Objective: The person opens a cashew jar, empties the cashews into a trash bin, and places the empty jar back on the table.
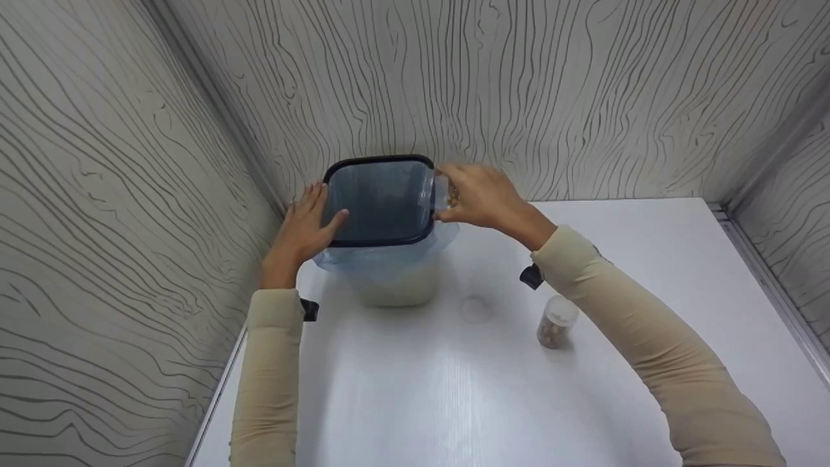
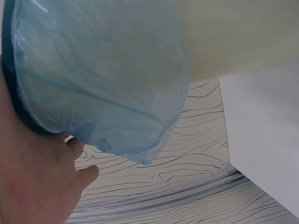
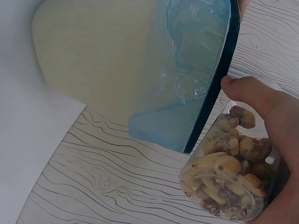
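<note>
My right hand [image 1: 486,198] holds a clear plastic jar of nuts [image 3: 229,172] on its side, mouth end at the right rim of a pale waste bin [image 1: 399,292]. The nuts look like peeled and brown-skinned kernels; most lie toward the jar's base. A blue bag [image 2: 103,79] lines the bin and folds over its outside, under a dark rim frame [image 1: 382,243]. My left hand [image 1: 303,227] rests on the rim's left side, fingers fairly straight along the outside and thumb over the opening. The bin's bottom inside is too dark to make out.
A second small jar [image 1: 556,322] with a whitish lid and pale contents stands on the white table [image 1: 415,395], near my right forearm. A clear round lid [image 1: 476,309] lies left of it. Wood-grain patterned panels [image 1: 486,84] rise behind and beside the table.
</note>
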A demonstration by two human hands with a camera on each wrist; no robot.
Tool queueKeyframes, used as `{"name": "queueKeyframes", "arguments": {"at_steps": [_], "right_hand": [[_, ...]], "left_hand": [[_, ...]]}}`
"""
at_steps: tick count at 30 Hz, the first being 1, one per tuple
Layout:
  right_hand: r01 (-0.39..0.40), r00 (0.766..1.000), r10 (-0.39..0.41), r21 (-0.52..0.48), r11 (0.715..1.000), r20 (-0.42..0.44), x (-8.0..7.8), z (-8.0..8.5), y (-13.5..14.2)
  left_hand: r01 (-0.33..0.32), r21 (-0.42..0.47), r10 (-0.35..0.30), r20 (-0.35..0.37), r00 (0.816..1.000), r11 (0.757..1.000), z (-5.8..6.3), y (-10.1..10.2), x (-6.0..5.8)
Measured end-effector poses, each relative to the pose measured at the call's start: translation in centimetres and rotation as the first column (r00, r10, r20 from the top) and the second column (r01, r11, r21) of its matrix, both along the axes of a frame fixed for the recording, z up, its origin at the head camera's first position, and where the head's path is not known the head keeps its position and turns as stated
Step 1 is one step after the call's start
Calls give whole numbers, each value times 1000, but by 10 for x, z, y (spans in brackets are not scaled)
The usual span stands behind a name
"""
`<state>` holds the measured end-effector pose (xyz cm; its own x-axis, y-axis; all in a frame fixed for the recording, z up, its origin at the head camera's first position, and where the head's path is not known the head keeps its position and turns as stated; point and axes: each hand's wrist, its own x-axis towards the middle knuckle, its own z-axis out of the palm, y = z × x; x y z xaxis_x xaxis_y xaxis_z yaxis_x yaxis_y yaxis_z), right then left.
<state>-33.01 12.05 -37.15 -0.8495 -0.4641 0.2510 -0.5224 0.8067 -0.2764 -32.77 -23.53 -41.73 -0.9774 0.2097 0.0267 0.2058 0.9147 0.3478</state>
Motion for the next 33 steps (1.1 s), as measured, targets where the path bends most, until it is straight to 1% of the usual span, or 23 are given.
{"name": "queueKeyframes", "arguments": {"at_steps": [5, 15, 23, 28, 33], "right_hand": [[-7, 999, 9, 42, 999, -40, -1, 1, 0], [1, 995, 8, 91, 996, -96, -2, 4, -2], [-14, 992, 26, 96, 995, -126, -4, 4, -3], [-7, 990, 24, 123, 992, -137, -4, 5, -5], [9, 979, 29, 184, 983, -200, -4, 5, -8]], "left_hand": [[0, -15, 0, -9, 1000, 1000, -1, 1, -1], [-4, -5, 4, -5, 1000, 1000, -1, 2, 0], [-1, 6, 2, -16, 1000, 1000, -1, 1, 0], [-2, 1, 2, -13, 1000, 1000, -2, 0, 0], [-4, 7, 4, -15, 1000, 1000, -2, 0, 0]]}}
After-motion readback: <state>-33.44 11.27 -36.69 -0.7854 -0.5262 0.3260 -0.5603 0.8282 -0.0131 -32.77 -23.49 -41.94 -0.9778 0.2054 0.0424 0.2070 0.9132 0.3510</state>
